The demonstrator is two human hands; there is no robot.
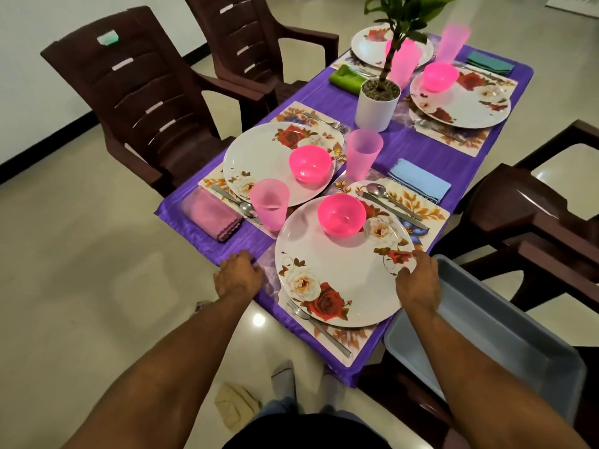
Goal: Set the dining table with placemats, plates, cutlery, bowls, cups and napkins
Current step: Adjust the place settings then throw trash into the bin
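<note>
The left hand (238, 274) rests with fingers curled on the near edge of the table (227, 244), gripping nothing visible. The right hand (418, 280) touches the rim of the nearest plate (340, 270) with relaxed fingers; this floral plate sits on its placemat (418, 202) at the table's near corner, carrying a pink bowl (341, 214).

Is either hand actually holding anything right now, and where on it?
The right hand touches the nearest plate at its right rim. The left hand rests on the table's near edge, holding nothing.
</note>
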